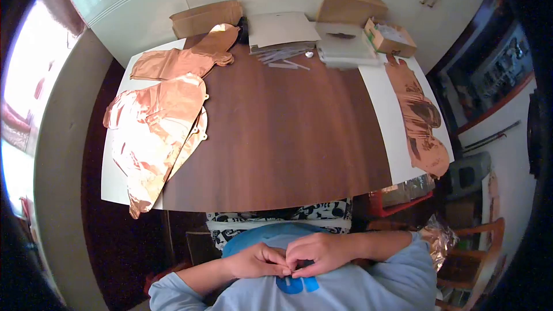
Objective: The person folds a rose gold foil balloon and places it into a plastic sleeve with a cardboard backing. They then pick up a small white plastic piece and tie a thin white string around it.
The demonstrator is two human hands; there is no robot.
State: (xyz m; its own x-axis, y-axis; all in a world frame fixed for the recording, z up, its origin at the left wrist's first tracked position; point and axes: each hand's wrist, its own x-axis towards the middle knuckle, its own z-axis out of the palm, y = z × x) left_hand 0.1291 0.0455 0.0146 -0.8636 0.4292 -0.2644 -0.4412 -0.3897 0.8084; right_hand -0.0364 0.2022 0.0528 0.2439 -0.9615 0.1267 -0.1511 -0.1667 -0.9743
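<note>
My left hand [257,261] and my right hand [320,252] meet in front of my blue shirt, below the table's front edge. The fingers of both are pinched together, their tips touching or nearly so. Whatever is between the fingertips is too small to make out. Shiny copper-coloured foil pieces [151,124] lie stacked flat on the left of the brown table [288,138], with more foil pieces [167,64] behind them. Another copper foil piece [416,109] rests along the right side.
At the back stand a stack of grey card [282,30] with thin clear strips [279,55], a pile of clear plastic bags [345,49], and a small cardboard box [391,39]. A red basket [403,203] and a wooden chair [481,253] are at the lower right.
</note>
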